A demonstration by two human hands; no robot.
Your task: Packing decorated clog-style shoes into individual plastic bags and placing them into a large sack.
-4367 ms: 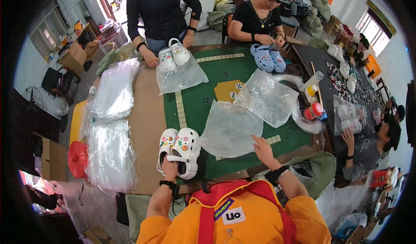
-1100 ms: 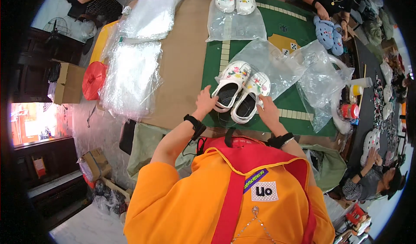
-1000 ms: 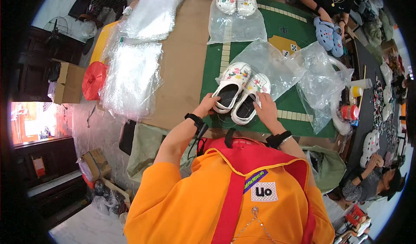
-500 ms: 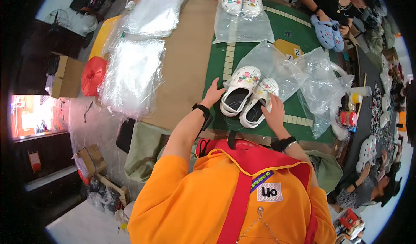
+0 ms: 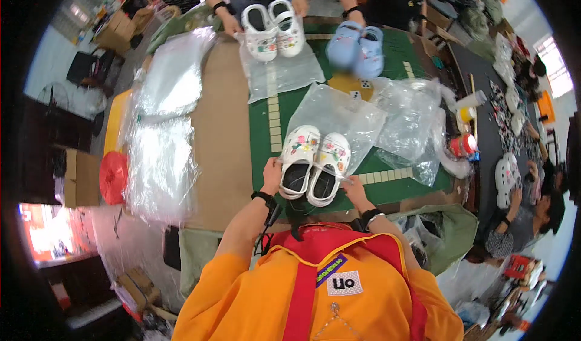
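Observation:
A pair of white clogs point(image 5: 301, 144) with colourful charms lies on the green mat, toes away from me. The toes rest within a clear plastic bag point(image 5: 339, 114) spread out beyond them, its mouth edge crossing the shoes. Beside the left clog, my left hand point(image 5: 272, 176) is closed on one side of the bag's mouth. On the right, my right hand point(image 5: 355, 191) pinches the opposite side near the right clog's heel. Another clear bag point(image 5: 405, 120) lies crumpled to the right.
Stacks of clear bags point(image 5: 160, 165) lie at left beside a red plastic bundle point(image 5: 114, 177). Across the table, one person holds white clogs point(image 5: 260, 41) over a bag and another handles blue clogs point(image 5: 345, 47). A red-lidded jar point(image 5: 463, 145) stands at right.
My hands have gone from open beside the clogs to gripping the bag's mouth, which now reaches over the shoes. The view has shifted, showing more of the people opposite.

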